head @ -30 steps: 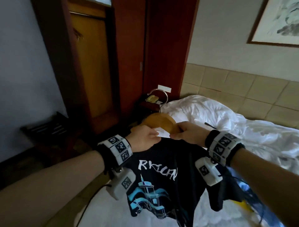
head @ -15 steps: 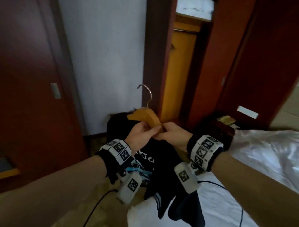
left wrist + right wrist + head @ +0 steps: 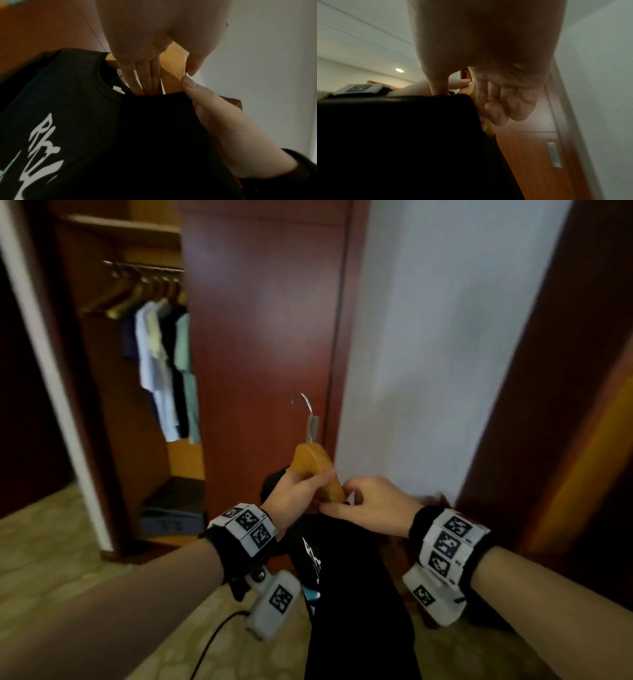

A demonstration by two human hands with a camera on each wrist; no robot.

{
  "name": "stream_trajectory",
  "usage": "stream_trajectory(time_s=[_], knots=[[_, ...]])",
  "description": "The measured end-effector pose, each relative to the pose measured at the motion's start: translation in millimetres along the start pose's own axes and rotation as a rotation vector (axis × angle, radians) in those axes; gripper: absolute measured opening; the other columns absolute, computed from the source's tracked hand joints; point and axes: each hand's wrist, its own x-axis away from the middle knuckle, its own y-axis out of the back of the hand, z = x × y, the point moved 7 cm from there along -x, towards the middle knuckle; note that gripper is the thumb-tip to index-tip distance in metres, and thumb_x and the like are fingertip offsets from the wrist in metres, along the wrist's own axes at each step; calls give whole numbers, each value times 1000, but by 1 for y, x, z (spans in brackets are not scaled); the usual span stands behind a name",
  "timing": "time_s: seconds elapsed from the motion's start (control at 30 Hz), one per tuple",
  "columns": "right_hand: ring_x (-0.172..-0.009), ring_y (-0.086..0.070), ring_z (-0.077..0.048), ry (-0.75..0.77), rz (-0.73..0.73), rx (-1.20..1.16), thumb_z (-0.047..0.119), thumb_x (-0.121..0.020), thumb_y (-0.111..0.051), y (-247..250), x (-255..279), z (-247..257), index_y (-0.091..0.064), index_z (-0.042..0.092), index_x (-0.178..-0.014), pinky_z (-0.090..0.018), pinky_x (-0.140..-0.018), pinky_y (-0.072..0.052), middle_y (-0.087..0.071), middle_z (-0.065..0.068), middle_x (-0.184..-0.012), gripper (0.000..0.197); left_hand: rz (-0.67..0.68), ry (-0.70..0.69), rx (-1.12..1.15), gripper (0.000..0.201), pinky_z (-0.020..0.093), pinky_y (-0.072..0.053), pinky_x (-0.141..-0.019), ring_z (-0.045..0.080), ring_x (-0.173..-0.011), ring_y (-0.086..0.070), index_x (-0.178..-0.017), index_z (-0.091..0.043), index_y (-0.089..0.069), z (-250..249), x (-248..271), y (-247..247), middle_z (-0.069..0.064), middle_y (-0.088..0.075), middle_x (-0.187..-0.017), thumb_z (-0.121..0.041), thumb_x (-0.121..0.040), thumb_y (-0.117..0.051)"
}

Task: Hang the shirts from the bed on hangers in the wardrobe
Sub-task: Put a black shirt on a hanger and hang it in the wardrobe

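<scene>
Head view: the person has turned from the bed, and the open wardrobe (image 3: 137, 412) with its hung shirts (image 3: 164, 364) now shows left of the wooden hanger (image 3: 317, 470). The left hand (image 3: 296, 496) grips that hanger; the right hand (image 3: 373, 508) pinches the black T-shirt (image 3: 356, 594) draped below it. Judged: hanging comes next.

**Lettering on the shirt, codes on the wristbands**

The black shirt (image 3: 68, 121) bears white brush-style lettering across its chest. In the left wrist view only the start reads, roughly "RK"; the rest runs off the picture's lower left corner and cannot be made out. In the head view the print is a narrow, unreadable sliver.

The wristbands (image 3: 448, 542) and the white camera units (image 3: 275, 601) beneath them carry black-and-white square code markers, not words. Tiny print beside these markers is too small to read.
</scene>
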Motion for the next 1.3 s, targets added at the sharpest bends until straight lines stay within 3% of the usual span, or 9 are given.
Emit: stream_trajectory(time_s=[0.1,0.2,0.4,0.53,0.67,0.87,1.0,1.17,1.3], knots=[[-78,-63,-6,106,97,-27,62,-82,-67,-36,-66,34,-58,32,-89,-21,-62,-47,-65,8,-88,33,-138,5,-30,33,21,-54,-59,20,-83,-71,-103,-7,-71,-3,-22,73,11,-74,-98,-37,-89,-67],[-82,-62,-4,176,172,-66,55,-82,-70,-72,-130,67,-55,28,-107,-17,-61,-45,-64,9,-95,39,-247,4,-93,37,31,-56,-70,25,-85,-70,-99,-4,-72,-1,-45,138,14,-74,-96,-39,-88,-69],[-74,-60,-5,280,201,-182,36,-87,-68,-127,-260,128,-57,23,-98,-16,-52,-37,-62,7,-85,20,-449,-9,-152,41,30,-51,-59,24,-70,-63,-96,4,-71,-2,-103,264,14,-67,-80,-36,-89,-68],[-92,-65,-13,353,256,-264,40,-86,-69,-140,-353,170,-63,22,-106,-24,-70,-50,-68,2,-100,28,-559,0,-169,45,36,-51,-67,30,-73,-63,-95,7,-71,-18,-157,347,20,-66,-82,-37,-87,-69],[-93,-67,-17,419,346,-327,43,-81,-69,-149,-446,217,-64,22,-102,-39,-88,-56,-71,-2,-102,30,-670,35,-211,48,32,-48,-61,28,-67,-59,-94,8,-70,-44,-213,428,19,-63,-78,-39,-86,-68],[-90,-66,-16,392,311,-455,55,-69,-64,-173,-577,274,-65,21,-107,-37,-84,-55,-71,-1,-99,51,-736,79,-283,52,42,-56,-78,29,-74,-66,-95,0,-69,-65,-289,540,21,-71,-88,-52,-87,-64],[-94,-64,-19,373,274,-466,52,-75,-68,-189,-657,310,-61,16,-108,-34,-77,-54,-67,-2,-102,49,-736,68,-365,48,32,-50,-63,19,-57,-57,-80,-5,-63,-82,-336,608,7,-59,-66,-51,-93,-56],[-96,-63,-20,340,202,-444,44,-82,-68,-213,-755,362,-60,13,-109,-35,-82,-52,-65,-4,-104,42,-690,37,-498,55,27,-46,-54,16,-45,-51,-74,-8,-61,-96,-392,705,6,-57,-57,-55,-96,-47],[-91,-63,-18,273,101,-471,46,-78,-67,-224,-836,402,-64,17,-103,-32,-78,-51,-67,-1,-100,38,-592,-23,-560,56,27,-46,-54,18,-56,-58,-96,0,-67,-117,-439,784,11,-65,-74,-46,-103,-36]])
